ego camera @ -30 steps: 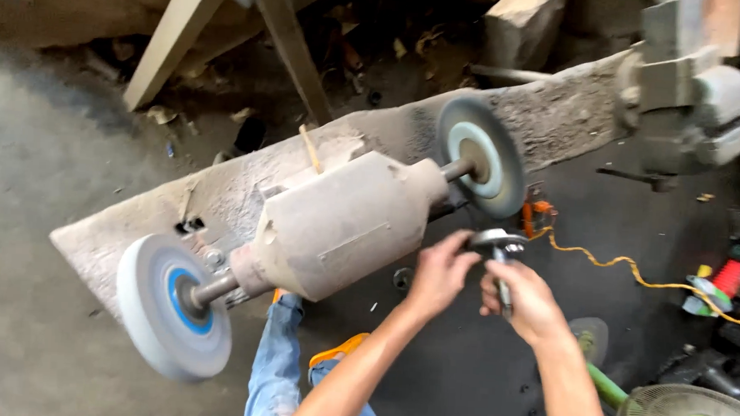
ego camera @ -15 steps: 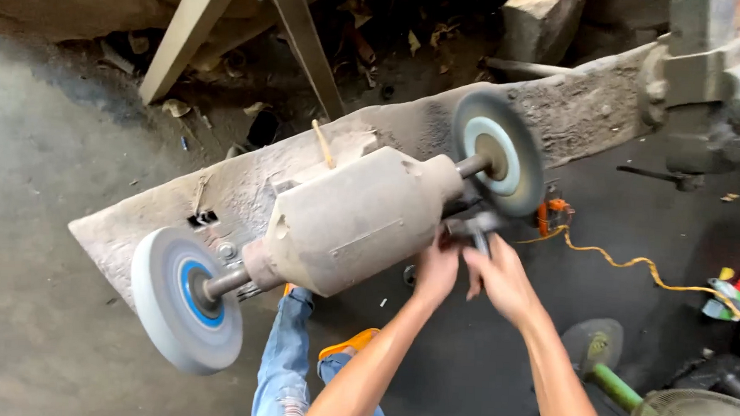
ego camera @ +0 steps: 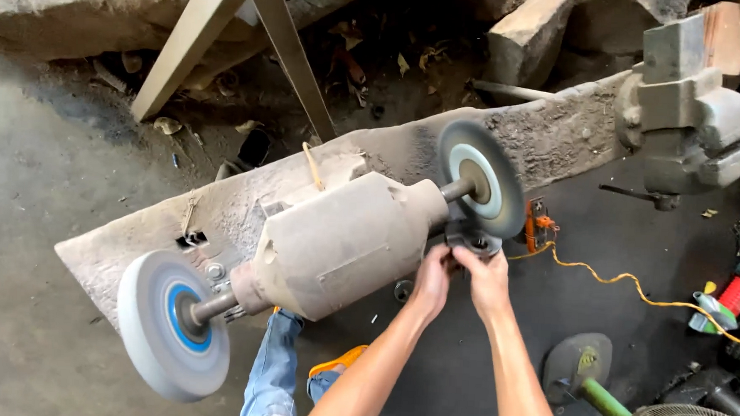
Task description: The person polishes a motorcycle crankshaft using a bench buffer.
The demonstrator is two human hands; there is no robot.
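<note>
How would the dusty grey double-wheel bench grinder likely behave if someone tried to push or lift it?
The dusty grey double-wheel bench grinder looks heavy for its size: a bulky metal motor body. It would probably resist sliding on the rough dusty stone slab. Its grey grinding wheel with blue centre overhangs the slab edge and looks brittle if knocked.

Even daylight, soft shadows, sharp centre, wide-angle bending at edges, no glare

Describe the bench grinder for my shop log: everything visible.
The grinder is a dusty grey-beige motor housing lying tilted on a dust-caked bench. A shaft at each end carries a wheel: the near wheel is pale grey with a blue centre, the far wheel darker with a pale centre. Both hands work just below the far wheel.
</note>
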